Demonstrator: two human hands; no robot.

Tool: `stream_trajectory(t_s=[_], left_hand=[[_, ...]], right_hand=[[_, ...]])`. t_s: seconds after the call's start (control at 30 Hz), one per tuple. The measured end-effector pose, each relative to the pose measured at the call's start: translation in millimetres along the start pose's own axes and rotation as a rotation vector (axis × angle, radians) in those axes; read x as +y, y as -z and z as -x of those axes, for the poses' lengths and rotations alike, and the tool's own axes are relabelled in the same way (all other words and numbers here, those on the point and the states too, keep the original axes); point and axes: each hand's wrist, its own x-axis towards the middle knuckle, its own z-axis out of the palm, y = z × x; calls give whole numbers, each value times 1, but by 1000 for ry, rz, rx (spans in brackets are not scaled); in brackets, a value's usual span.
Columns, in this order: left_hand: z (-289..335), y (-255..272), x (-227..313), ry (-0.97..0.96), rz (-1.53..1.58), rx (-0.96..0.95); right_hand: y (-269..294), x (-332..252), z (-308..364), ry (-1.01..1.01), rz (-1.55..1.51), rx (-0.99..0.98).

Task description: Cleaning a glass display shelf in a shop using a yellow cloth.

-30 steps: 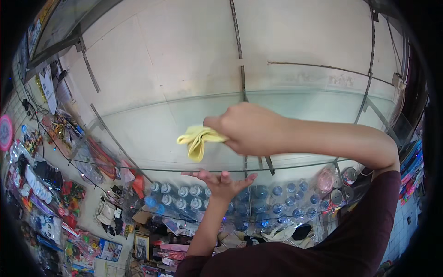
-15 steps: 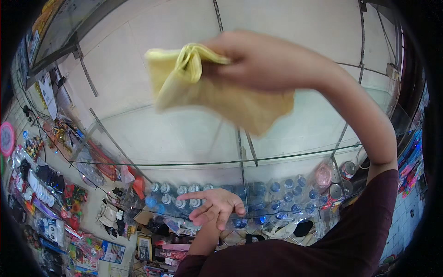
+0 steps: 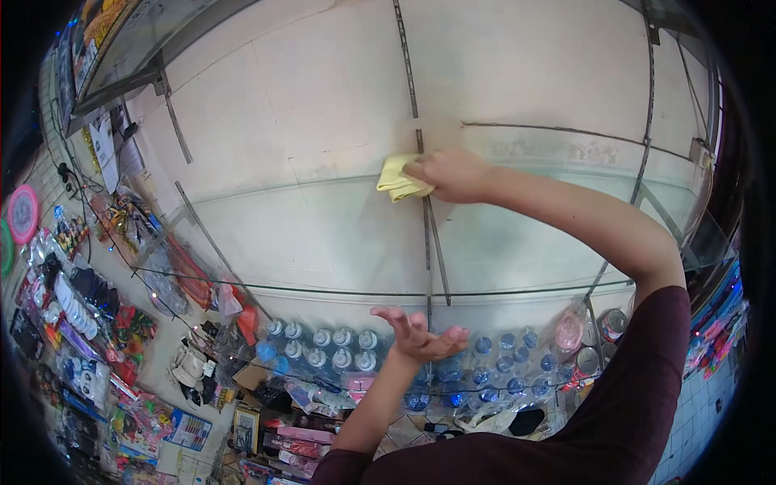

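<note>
A folded yellow cloth is bunched in my right hand, its fingers closed on it. The cloth meets the dark slotted metal upright on the white wall, near the back edge of the glass shelf. Below the shelf's front edge, my left hand hangs in the air with palm up and fingers spread, holding nothing. Several bottles with white caps and others with blue caps stand on the level beneath, partly covered by my left hand and arm.
Packaged goods crowd the left side. A framed panel juts out at upper left. Slanted metal brackets support the glass. Cans and a pink bundle in plastic sit at lower right.
My right hand has carried the yellow cloth away from me and rightward, from above the shelf to the wall upright. My left hand has risen slightly and shifted right, still spread.
</note>
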Motion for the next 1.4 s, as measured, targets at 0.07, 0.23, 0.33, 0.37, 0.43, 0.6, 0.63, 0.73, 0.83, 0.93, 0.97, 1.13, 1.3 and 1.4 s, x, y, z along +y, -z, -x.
stream_trajectory(t_s=[0.07,0.23,0.33,0.37,0.43,0.6,0.63,0.73,0.83,0.93,0.97,1.13,1.3,1.4], left_hand=[[-2,-1,4,68,7,16],[10,-6,7,183,-51,-79],[12,-7,9,195,-113,-112],[6,-5,10,201,-133,-144],[1,-4,9,210,-148,-177],[2,4,4,164,-158,-255],[1,5,7,165,-151,-250],[-4,8,11,209,-88,-270],[-7,14,11,191,-34,-256],[-7,22,12,191,73,-244],[-3,25,13,182,97,-192],[3,35,25,83,109,23],[1,36,35,62,137,3],[-12,28,46,98,85,-90]], right_hand=[[5,-9,-2,-117,-185,-134],[12,6,-8,-296,-464,-66],[31,7,-12,-454,-567,-172],[34,7,-10,-541,-561,-275],[30,2,-1,-500,-623,-188],[49,-32,27,-377,-688,-69],[59,-41,34,-330,-671,-81],[93,-71,59,-292,-642,-92],[112,-92,78,-259,-661,-64],[132,-106,96,-223,-717,-73],[139,-107,101,-213,-750,-110],[168,-88,118,-236,-884,-127],[171,-36,102,-228,-698,191],[153,-2,76,-244,-489,199]])
